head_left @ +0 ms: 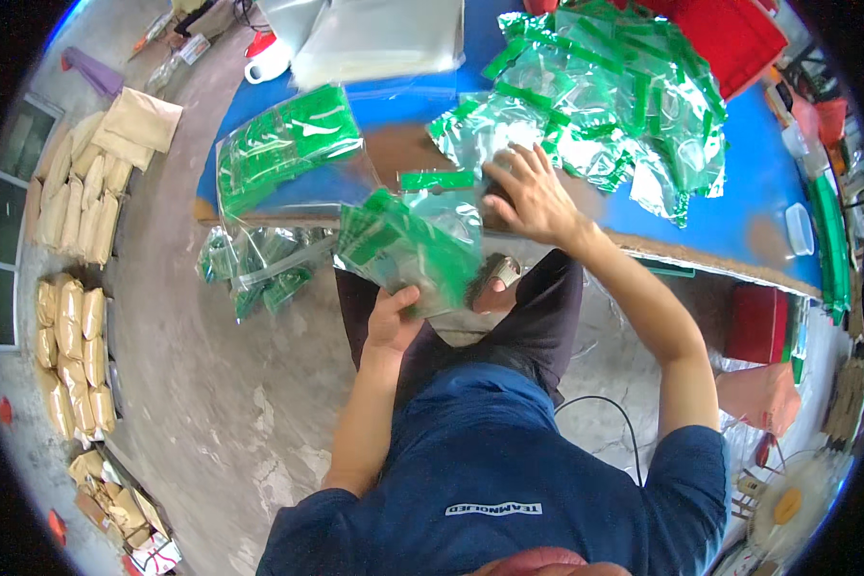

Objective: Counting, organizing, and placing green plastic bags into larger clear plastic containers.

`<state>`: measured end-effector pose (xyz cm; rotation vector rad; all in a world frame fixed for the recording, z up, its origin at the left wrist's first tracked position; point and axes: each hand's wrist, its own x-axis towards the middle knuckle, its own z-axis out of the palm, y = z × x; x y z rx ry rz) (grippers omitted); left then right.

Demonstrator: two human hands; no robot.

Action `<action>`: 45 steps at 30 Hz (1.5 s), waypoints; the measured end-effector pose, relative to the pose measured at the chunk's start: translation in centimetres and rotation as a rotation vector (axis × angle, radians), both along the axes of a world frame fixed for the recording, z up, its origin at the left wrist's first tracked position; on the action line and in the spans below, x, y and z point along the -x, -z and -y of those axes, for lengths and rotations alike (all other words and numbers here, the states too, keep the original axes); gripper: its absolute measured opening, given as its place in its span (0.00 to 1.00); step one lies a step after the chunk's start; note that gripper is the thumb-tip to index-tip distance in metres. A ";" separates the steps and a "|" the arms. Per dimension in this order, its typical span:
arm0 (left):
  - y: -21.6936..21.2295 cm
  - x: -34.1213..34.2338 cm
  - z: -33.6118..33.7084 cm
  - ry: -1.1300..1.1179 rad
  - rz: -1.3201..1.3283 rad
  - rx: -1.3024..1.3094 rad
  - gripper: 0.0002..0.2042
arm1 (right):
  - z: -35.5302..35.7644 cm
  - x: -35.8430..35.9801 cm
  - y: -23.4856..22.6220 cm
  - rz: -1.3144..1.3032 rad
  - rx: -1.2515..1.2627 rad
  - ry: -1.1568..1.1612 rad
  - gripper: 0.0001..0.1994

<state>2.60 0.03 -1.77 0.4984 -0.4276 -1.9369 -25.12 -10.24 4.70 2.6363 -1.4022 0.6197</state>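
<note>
Gripping a fanned bunch of green-and-clear bags (pixel 403 240), the left hand (pixel 392 322) sits short of the blue desk (pixel 758 182), its thumb laid over the nearest corner. The bunch spreads up and away from that hand, its far end overlapping the desk's near edge. Ahead and to its right, the right hand (pixel 538 197) reaches over the edge, fingers parted and bent at the near side of a loose pile (pixel 634 96) of similar bags; whether it pinches one I cannot tell (the fingertips blur into the shiny film). Beyond the left hand lies a green pack (pixel 298 134) in clear film, with clear sheets (pixel 379 43) farther off.

The likeliest trouble is slipping: the film looks slick and the left hand grips only one end, so a loosened thumb could send bags to the floor (pixel 278 403). Clinging film might also make the right hand drag up two together, and a careless sweep could slide the pile's near bags over the edge.
</note>
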 end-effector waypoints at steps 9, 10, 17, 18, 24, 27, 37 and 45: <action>-0.1 1.4 1.3 -0.090 0.000 -0.073 0.25 | -0.4 -1.6 -2.5 0.430 -0.228 0.016 0.19; -0.2 1.5 1.2 -0.104 0.040 -0.067 0.26 | 1.0 -0.9 -1.4 0.238 -0.007 0.173 0.23; -0.2 1.5 0.6 -0.044 0.075 -0.006 0.29 | -3.9 -0.5 -0.5 0.198 -0.180 -0.289 0.19; 0.3 1.5 1.0 -0.011 0.066 -0.027 0.30 | -4.1 -0.3 -0.8 0.249 -0.272 -0.241 0.18; 0.3 0.1 1.0 -0.051 0.038 -0.077 0.27 | 0.8 -0.4 -0.1 0.142 0.066 0.194 0.33; 0.8 -1.0 0.5 -0.050 0.053 0.000 0.28 | -1.9 -0.4 -0.4 0.064 -0.046 0.018 0.36; 0.1 0.5 -0.5 0.143 -0.393 -0.019 0.28 | -7.4 -3.5 -0.8 1.432 -0.193 0.347 0.04; -3.0 1.2 0.7 -0.020 -0.318 -0.084 0.23 | -8.4 -7.7 -1.8 1.629 -0.973 0.135 0.07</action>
